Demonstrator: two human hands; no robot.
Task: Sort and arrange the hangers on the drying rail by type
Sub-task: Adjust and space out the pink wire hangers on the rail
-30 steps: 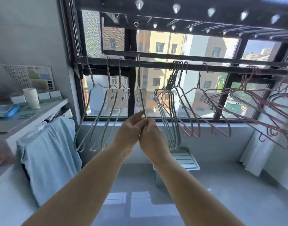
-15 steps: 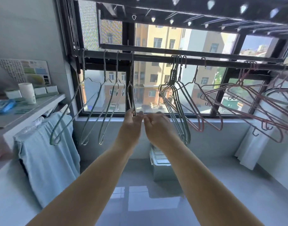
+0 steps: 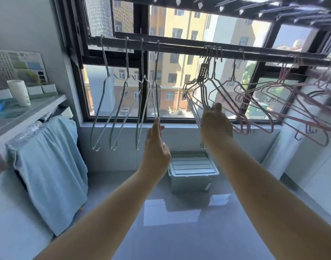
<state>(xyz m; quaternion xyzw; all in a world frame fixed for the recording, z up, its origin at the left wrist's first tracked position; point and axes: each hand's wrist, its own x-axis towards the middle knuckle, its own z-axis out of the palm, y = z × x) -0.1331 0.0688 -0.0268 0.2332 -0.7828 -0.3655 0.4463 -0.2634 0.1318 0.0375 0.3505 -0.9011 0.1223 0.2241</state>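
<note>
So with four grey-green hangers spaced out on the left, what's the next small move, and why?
Probably pinch one hanger from the bunched grey-green hangers with the right hand, whose fingers already touch them, and slide it left along the rail beside the fourth hanger. The left hand looks free.

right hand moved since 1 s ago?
Yes. The right hand left the left hand and went right along the rail to the bunched green hangers.

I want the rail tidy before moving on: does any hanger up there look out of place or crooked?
Yes. One pink hanger hooks onto the rail alone between the bunched grey-green hangers and the pink group. The pink ones hang splayed and overlapping, unlike the four evenly spaced grey-green hangers at the left.
</note>
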